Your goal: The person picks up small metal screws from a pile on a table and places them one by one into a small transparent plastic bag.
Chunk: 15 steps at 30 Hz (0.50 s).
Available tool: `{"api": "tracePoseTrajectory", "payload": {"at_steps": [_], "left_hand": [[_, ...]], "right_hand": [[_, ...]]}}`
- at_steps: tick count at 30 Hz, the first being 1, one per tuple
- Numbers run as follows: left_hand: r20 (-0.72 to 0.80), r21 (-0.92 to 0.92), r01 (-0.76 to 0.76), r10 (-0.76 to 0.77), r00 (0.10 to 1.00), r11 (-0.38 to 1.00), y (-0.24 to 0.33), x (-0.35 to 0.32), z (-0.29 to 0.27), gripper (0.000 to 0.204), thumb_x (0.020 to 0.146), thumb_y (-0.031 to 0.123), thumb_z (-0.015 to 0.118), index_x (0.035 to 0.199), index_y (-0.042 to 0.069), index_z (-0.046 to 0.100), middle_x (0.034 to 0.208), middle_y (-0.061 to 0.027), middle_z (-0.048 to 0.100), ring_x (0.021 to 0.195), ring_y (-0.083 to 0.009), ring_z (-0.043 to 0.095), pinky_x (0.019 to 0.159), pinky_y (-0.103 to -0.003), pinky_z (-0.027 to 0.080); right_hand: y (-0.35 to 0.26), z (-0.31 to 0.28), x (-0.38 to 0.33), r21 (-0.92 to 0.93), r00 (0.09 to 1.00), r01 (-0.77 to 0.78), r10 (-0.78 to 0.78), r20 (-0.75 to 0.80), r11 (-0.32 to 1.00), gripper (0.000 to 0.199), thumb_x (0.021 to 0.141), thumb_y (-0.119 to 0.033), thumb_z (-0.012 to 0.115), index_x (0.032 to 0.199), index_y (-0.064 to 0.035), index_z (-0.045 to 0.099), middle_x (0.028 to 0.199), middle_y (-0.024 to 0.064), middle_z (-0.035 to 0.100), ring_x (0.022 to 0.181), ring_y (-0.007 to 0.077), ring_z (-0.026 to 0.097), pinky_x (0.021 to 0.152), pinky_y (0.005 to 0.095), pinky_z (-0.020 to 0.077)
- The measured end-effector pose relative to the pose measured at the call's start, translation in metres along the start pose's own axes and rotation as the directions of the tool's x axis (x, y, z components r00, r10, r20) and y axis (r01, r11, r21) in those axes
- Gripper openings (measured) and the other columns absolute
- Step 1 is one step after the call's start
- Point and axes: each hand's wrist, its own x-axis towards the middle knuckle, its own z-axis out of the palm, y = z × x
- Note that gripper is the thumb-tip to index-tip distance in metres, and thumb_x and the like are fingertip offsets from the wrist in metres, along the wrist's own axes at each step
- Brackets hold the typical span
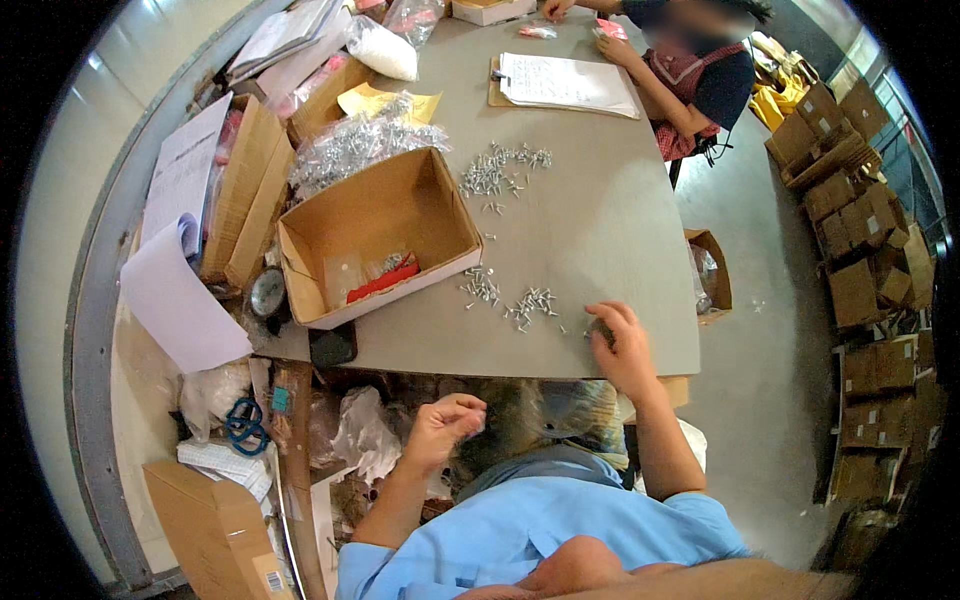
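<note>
My left hand (pixel 443 430) is raised off the table's near edge, its fingers pinched together. What lies in the pinch, perhaps a bit of clear plastic, is too small to make out. My right hand (pixel 622 352) rests at the near right of the table, fingers curled down over the surface and hiding what is under them. Just left of it lie small silver screws in a loose pile (pixel 533 307), with another small pile (pixel 481 286) beside the box. A larger scatter of screws (pixel 497 170) spreads farther back. The open cardboard box (pixel 375 225) holds a red item and small bagged metal pieces.
Clear bags of screws (pixel 365 150) lie behind the box. A clipboard with papers (pixel 570 84) is at the far side, where another person (pixel 690 90) handles small packets. Cartons and papers crowd the left; a dark phone-like object (pixel 332 343) sits at the table's edge.
</note>
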Motion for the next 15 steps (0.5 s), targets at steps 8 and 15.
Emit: {"api": "tracePoseTrajectory", "payload": {"at_steps": [8, 15], "left_hand": [[0.174, 0.547, 0.206, -0.351, 0.92, 0.811, -0.06, 0.026, 0.041, 0.025, 0.073, 0.021, 0.079, 0.074, 0.003, 0.061, 0.082, -0.0104, 0.065, 0.075, -0.0139, 0.058, 0.065, -0.031, 0.047], [0.391, 0.289, 0.002, -0.12, 0.913, 0.957, -0.122, 0.042, 0.064, 0.041, 0.075, 0.03, 0.077, 0.099, 0.0, 0.062, 0.089, -0.0086, 0.065, 0.082, -0.0175, 0.058, 0.072, -0.033, 0.048]], "right_hand": [[-0.029, 0.03, 0.032, -0.253, 0.953, 0.3, -0.276, 0.128, 0.92, 0.047, 0.075, -0.011, 0.065, 0.121, -0.0036, 0.054, 0.121, 0.015, 0.051, 0.114, 0.0339, 0.045, 0.098, 0.0414, 0.0386], [-0.025, 0.017, 0.007, -0.106, 0.935, 0.304, -0.276, 0.221, 0.947, 0.042, 0.073, -0.01, 0.069, 0.114, -0.0047, 0.059, 0.115, 0.014, 0.053, 0.11, 0.0334, 0.049, 0.094, 0.0404, 0.042]]}}
